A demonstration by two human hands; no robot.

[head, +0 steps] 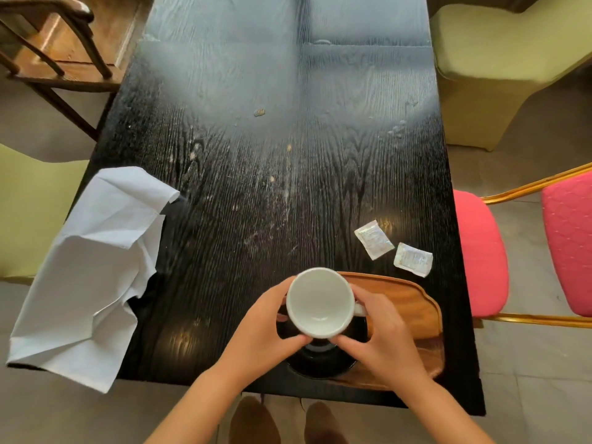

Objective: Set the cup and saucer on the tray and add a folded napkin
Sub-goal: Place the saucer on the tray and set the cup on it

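Both hands, left hand (262, 325) and right hand (381, 334), gripping white ceramic cup (318, 302), lowering onto black round saucer (320, 363) on wooden tray (413, 302) at table's near edge; next needing unfolded white cloth napkin (93, 261) folded.

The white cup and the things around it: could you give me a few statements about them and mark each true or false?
1. Both hands hold the white cup. True: left hand and right hand grip it.
2. The cup is full of coffee. False: it is empty.
3. The black saucer lies on the wooden tray. True.
4. The white napkin is folded on the tray. False: it lies crumpled at the table's left edge.
5. Three sachets lie by the tray. False: two sachets.
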